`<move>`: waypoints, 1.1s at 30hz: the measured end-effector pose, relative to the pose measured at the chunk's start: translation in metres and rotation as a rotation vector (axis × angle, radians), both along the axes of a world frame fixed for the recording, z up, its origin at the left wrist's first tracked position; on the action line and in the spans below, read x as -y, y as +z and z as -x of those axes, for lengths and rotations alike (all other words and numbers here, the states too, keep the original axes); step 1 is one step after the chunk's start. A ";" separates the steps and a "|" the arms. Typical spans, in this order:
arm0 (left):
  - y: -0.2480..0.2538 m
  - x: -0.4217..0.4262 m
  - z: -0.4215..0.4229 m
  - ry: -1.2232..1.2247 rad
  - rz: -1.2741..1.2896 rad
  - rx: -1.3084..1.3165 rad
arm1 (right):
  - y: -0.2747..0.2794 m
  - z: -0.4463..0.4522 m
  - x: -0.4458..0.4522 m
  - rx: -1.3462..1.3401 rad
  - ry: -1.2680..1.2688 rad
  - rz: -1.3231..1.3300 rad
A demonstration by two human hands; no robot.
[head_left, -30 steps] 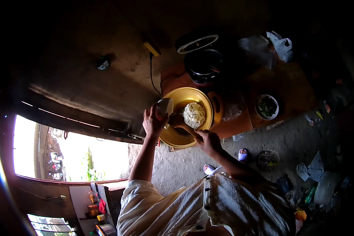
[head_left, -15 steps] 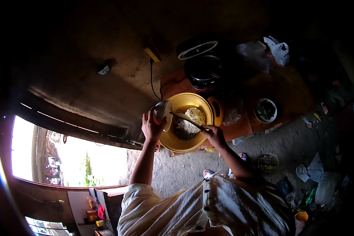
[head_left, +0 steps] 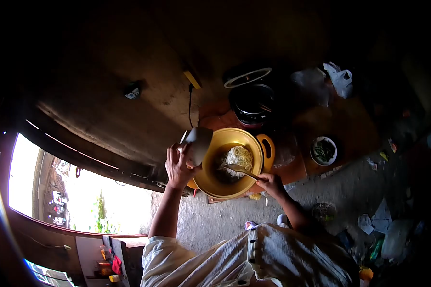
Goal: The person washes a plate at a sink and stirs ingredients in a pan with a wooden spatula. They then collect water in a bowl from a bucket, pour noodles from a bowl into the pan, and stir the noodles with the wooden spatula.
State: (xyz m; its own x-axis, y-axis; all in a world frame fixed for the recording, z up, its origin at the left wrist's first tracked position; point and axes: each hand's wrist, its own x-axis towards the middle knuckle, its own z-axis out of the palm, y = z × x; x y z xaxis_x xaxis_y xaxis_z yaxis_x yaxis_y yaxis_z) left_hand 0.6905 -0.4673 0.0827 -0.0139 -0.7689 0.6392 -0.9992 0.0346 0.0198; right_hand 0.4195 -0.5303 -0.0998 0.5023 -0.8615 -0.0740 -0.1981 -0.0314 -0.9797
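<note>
A yellow pot with side handles holds a clump of pale noodles. My left hand grips a pale bowl, which is turned on its side at the pot's left rim; its inside is hidden from me. In my right hand is the handle of a wooden spatula. The spatula's blade rests at the lower part of the noodles, inside the pot.
Behind the pot stands a black electric cooker with a raised lid. A white bowl of greens sits to the right on the brown table. Plastic bags lie farther back. Litter covers the floor at right.
The bowl has turned further onto its side and moved left toward the pot's rim. The spatula has left the bowl's edge and its blade is now at the noodles. The view has shifted slightly.
</note>
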 end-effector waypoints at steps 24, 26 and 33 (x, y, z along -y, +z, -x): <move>-0.086 0.003 0.050 -0.465 0.251 -2.477 | -0.001 -0.001 -0.005 -0.200 0.001 0.347; -0.072 0.025 0.075 -0.667 -0.013 -2.520 | 0.003 -0.003 -0.010 -0.209 -0.008 0.443; -0.099 0.137 0.168 -0.393 -0.666 -2.512 | 0.003 0.005 -0.017 -0.287 0.065 0.617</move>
